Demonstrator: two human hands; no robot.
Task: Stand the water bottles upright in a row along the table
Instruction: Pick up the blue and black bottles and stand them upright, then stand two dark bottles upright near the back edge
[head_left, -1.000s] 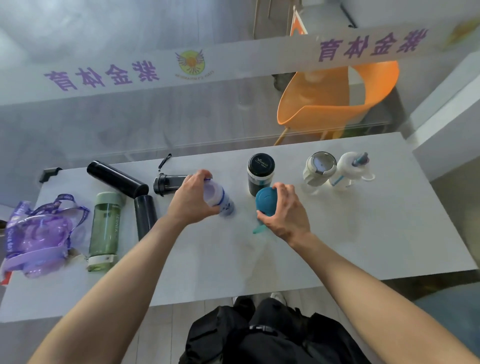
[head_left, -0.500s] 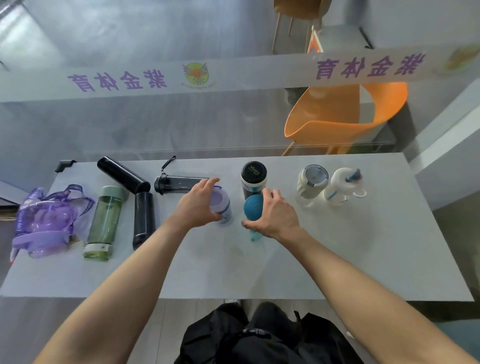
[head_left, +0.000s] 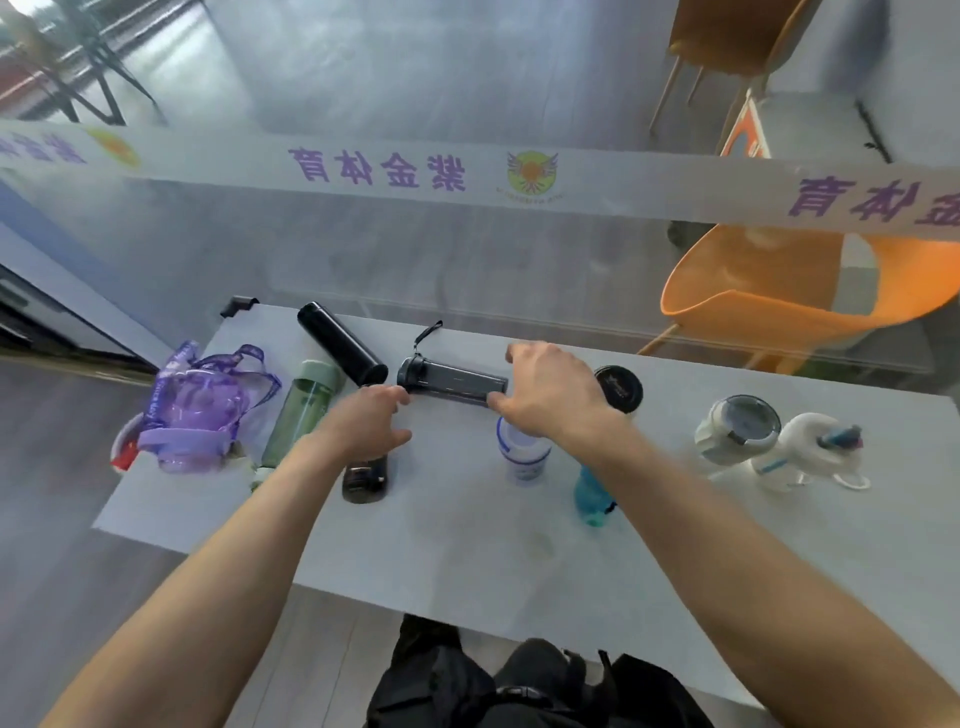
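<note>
My right hand (head_left: 550, 395) spreads thumb and fingers either side of the base end of the smoky grey bottle (head_left: 452, 383), which lies on its side toward the far side of the surface (head_left: 467, 545). I cannot tell whether it grips. My left hand (head_left: 366, 423), loosely curled and holding nothing, has its fingertips by the cap. The white bottle (head_left: 522, 460) and teal bottle (head_left: 592, 493) stand upright by my right wrist.

I get soft, even light on the table (head_left: 467, 561); shadows on it are faint. Beyond the table, the glass partition (head_left: 415, 270) looks hazy with reflections, with glare burning at its far upper left. The left hand (head_left: 363, 423) and right hand (head_left: 550, 397) smear slightly; the table's edges bow.
</note>
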